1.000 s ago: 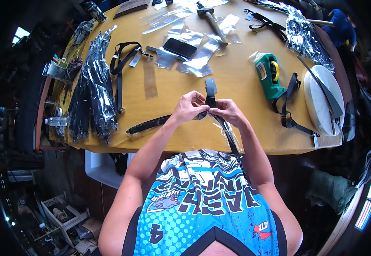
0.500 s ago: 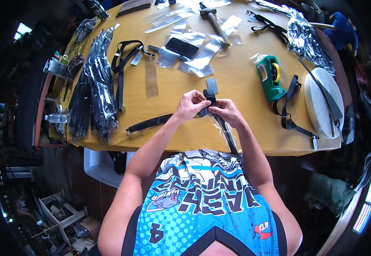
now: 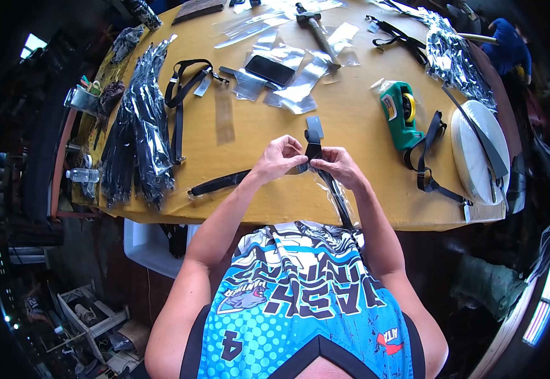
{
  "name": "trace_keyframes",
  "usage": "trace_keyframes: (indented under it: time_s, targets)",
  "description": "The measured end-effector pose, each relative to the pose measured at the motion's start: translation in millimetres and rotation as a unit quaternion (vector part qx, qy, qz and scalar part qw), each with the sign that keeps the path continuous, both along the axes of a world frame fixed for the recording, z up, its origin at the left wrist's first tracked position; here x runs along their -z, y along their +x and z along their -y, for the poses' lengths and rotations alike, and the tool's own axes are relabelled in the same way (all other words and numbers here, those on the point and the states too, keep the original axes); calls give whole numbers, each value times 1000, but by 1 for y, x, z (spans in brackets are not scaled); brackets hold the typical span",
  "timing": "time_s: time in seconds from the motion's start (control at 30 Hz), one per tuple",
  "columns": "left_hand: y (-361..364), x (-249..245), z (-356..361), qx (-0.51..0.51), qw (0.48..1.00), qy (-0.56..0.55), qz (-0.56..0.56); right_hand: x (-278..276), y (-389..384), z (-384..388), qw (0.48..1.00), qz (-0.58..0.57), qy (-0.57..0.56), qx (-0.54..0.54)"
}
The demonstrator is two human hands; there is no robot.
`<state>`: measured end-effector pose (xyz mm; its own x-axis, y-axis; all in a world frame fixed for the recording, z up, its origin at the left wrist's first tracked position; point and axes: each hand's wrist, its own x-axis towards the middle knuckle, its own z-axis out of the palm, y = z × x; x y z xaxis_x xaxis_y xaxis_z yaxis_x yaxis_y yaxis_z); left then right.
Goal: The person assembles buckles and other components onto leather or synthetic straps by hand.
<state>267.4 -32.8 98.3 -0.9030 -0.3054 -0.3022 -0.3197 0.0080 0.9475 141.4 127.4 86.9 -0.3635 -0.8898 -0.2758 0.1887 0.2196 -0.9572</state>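
Note:
My left hand (image 3: 281, 158) pinches a black strap (image 3: 313, 146) from the left side, near the table's front edge. On the strap's other side my right hand (image 3: 336, 165) grips it between thumb and fingers. A dark grey tag (image 3: 314, 124) lies just beyond the strap's upper loop. One black length (image 3: 221, 182) extends left under my left forearm. Another part, with clear plastic (image 3: 338, 196) around it, runs down toward my shirt. The exact fold between my fingertips is partly hidden.
On the yellow table (image 3: 256, 208) are a phone (image 3: 270, 71) on clear sleeves, a hammer (image 3: 318, 36), a green tape dispenser (image 3: 401, 115), a white roll (image 3: 481, 151), bagged straps (image 3: 142, 126) and loose straps (image 3: 179, 101). Another person (image 3: 508, 47) is at the far right.
The strap's upper loop has flattened and now reaches over the lower end of the tag. Both hands keep hold of the strap and have barely shifted.

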Motion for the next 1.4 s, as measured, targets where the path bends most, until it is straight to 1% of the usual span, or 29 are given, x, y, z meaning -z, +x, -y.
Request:
trace_keyframes:
  time_s: [0.07,0.1,0.13,0.17,0.2,0.3,0.37,0.43,0.5,0.53,0.6,0.73,0.8,0.83,0.87,0.9,0.93,0.97,1.0,1.03,1.17,1.23,1.27,1.33,1.37,1.4]
  targets:
    - [-1,1,-6,-51,984,-147,-83,4,-2,-1,1000,-8,8,-10]
    - [-1,0,-9,-51,984,-147,-83,6,-3,-1,1000,9,-6,1]
    - [0,-2,-12,-64,947,-289,-129,8,-3,-1,999,26,-21,12]
    - [1,-3,-15,-75,886,-424,-173,11,-4,-1,999,26,-21,13]
    - [2,-2,-21,-74,886,-424,-173,13,-5,-1,999,43,-30,14]
    - [5,1,-40,-129,915,-352,-146,16,-5,-2,996,71,-38,24]
    - [6,4,-44,-144,916,-344,-148,16,-5,-3,996,81,-36,30]
    - [8,8,-47,-161,916,-335,-150,16,-5,-3,988,137,-67,24]
    - [10,10,-48,-168,897,-365,-186,18,-6,-4,985,154,-73,21]
    - [12,10,-51,-170,896,-365,-186,19,-6,-3,982,171,-80,20]
    - [14,9,-55,-175,879,-398,-195,18,-6,-3,983,164,-82,18]
    - [13,10,-54,-160,866,-430,-200,18,-3,-2,984,158,-83,20]
    - [8,5,-50,-196,822,-485,-224,21,-5,-2,983,159,-86,12]
    - [7,7,-46,-196,822,-485,-224,22,-6,-2,983,160,-89,5]
    - [6,12,-40,-173,903,-348,-186,23,-6,-3,983,160,-89,5]
    - [5,15,-33,-145,958,-202,-142,21,-7,-3,985,157,-78,2]
    - [5,18,-27,-146,958,-202,-143,18,-7,-3,986,154,-67,-1]
    - [6,20,-19,-102,984,-93,-111,16,-7,-2,986,153,-68,-1]
    - [6,20,-15,-56,995,17,-77,13,-7,-2,993,108,-42,0]
    - [5,21,-13,-53,994,49,-83,12,-6,-2,998,63,-16,2]
    - [5,22,-4,-34,996,19,-77,15,-8,-1,997,68,16,14]
    - [5,18,-3,-18,995,-29,-90,17,-9,-1,997,68,34,8]
    - [5,15,-3,-18,995,-28,-89,18,-9,-2,997,68,35,8]
    - [5,7,-1,-9,999,-30,-35,18,-9,-3,996,76,-35,-21]
    - [5,4,0,-10,999,-29,-35,16,-9,-4,996,76,-35,-22]
    - [5,1,2,34,993,-103,-42,9,-10,-4,995,85,-51,-23]
